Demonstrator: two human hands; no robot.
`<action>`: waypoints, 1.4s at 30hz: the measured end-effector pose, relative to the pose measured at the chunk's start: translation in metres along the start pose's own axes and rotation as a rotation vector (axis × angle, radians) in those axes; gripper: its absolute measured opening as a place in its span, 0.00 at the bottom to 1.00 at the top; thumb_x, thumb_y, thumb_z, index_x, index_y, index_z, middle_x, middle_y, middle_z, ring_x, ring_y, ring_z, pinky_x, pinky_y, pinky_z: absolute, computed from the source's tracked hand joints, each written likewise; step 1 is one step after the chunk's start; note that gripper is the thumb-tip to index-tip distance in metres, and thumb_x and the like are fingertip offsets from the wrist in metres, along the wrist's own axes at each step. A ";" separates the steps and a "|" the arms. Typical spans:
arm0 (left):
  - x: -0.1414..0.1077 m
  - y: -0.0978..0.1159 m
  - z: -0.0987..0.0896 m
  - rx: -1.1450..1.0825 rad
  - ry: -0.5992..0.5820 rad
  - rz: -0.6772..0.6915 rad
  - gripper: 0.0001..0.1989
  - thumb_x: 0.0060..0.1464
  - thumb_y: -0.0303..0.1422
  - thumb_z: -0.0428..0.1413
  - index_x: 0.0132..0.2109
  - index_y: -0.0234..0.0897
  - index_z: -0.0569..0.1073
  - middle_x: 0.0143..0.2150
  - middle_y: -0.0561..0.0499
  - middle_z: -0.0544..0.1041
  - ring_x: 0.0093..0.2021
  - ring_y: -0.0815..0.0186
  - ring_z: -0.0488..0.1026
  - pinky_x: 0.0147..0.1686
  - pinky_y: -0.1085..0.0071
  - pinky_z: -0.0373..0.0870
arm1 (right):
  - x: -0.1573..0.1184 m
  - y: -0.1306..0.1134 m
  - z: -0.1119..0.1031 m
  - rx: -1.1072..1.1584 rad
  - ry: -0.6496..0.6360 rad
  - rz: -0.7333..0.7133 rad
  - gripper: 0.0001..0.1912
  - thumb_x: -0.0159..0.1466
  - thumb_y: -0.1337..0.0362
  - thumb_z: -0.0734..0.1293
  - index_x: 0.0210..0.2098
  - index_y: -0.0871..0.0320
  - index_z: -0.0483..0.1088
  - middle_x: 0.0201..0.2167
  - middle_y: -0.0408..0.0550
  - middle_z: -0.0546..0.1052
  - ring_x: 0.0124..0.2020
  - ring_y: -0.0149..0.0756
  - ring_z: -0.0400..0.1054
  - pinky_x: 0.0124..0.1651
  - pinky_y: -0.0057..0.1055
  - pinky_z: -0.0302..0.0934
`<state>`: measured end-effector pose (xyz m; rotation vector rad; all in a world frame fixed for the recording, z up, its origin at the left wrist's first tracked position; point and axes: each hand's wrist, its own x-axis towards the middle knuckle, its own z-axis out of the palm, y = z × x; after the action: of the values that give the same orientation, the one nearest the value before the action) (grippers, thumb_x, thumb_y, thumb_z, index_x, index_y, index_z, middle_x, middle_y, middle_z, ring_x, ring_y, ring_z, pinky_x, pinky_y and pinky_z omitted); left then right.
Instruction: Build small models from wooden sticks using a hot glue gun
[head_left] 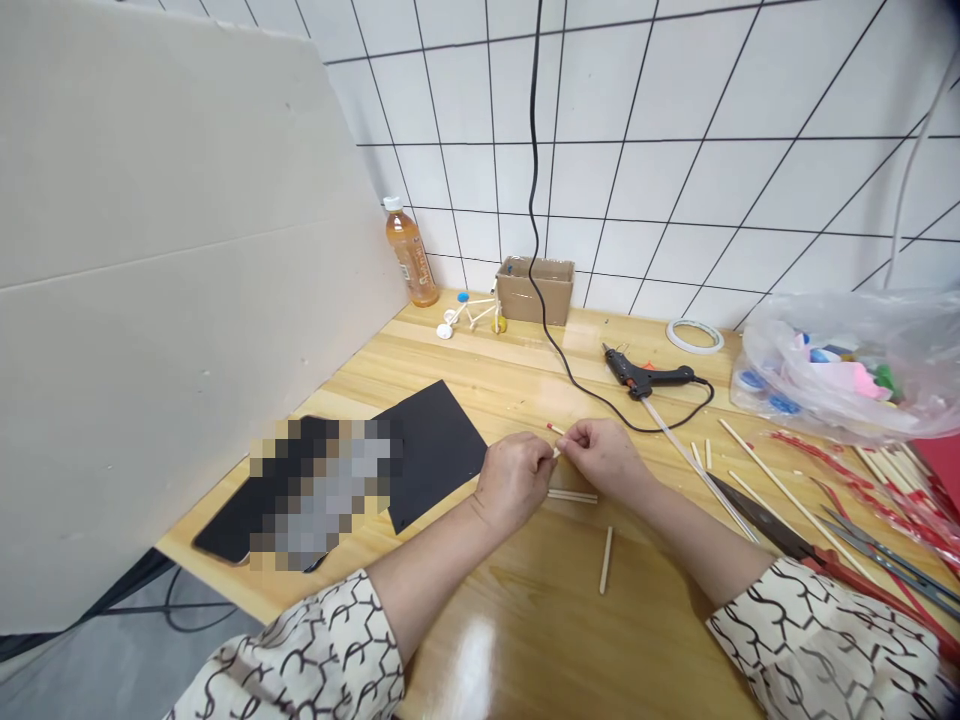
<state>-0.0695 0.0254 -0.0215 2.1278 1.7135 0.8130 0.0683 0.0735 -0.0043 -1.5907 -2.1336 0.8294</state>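
Left hand [514, 482]: fingers curled, pinching the red-tipped stick [553, 429].
Right hand [602, 458]: fingertips closed on the same stick, facing the left hand.
Stick: held above the counter [525, 600], away from its edges, red tip clear of the fingers.
Nearby: loose stick [605, 560], glue gun [637, 368], scissors [757, 520].

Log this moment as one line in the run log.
left hand: beside red-tipped stick | right hand: pinching stick | nearby: glue gun, loose sticks
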 end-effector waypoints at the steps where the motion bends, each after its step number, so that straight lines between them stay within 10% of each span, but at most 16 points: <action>1: 0.000 0.000 0.000 0.010 -0.006 -0.005 0.09 0.50 0.28 0.50 0.26 0.36 0.73 0.26 0.49 0.75 0.29 0.67 0.70 0.30 0.74 0.61 | 0.000 -0.001 0.000 -0.023 0.003 -0.003 0.09 0.54 0.64 0.62 0.19 0.60 0.69 0.17 0.45 0.71 0.21 0.30 0.62 0.25 0.26 0.52; 18: 0.011 0.014 -0.009 0.223 -0.218 -0.140 0.12 0.51 0.29 0.48 0.30 0.36 0.77 0.31 0.46 0.77 0.33 0.62 0.73 0.32 0.70 0.66 | -0.007 0.004 -0.018 -0.306 -0.020 -0.128 0.10 0.58 0.69 0.60 0.31 0.59 0.73 0.30 0.49 0.77 0.32 0.35 0.68 0.34 0.28 0.53; 42: 0.012 0.009 -0.007 0.067 -0.173 -0.122 0.10 0.46 0.25 0.51 0.27 0.36 0.76 0.30 0.48 0.77 0.33 0.66 0.72 0.33 0.73 0.65 | -0.008 0.006 -0.007 -0.378 -0.027 -0.101 0.08 0.57 0.68 0.60 0.28 0.57 0.71 0.29 0.47 0.76 0.33 0.36 0.67 0.31 0.28 0.52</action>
<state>-0.0654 0.0334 -0.0082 2.0458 1.7810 0.5283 0.0791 0.0692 -0.0025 -1.6297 -2.4779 0.4339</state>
